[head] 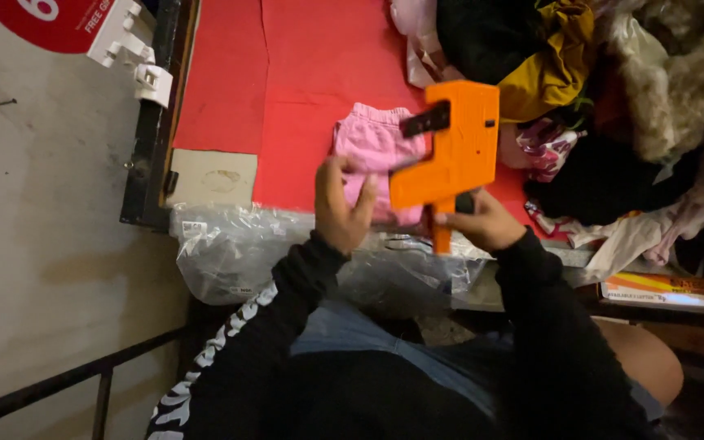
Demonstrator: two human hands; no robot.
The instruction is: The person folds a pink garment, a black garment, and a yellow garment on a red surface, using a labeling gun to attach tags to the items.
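Near edge of red tabletop (319, 73): left hand (342, 208) pinching folded pink garment (372, 155); right hand (482, 222) closed on orange tagging gun (450, 155), above garment. Risk: thumb near gun's tip, possible prick. Far right corner: clothing heap (580, 90), snag hazard.

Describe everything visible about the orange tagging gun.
The orange tagging gun looks like moulded plastic, blocky in the body with a narrower handle below. A black part sits at its upper left and a small dark slot near its top right edge. It is held above the red tabletop, in front of a folded pink garment. The right hand grips its handle; the left hand holds the garment beside it.
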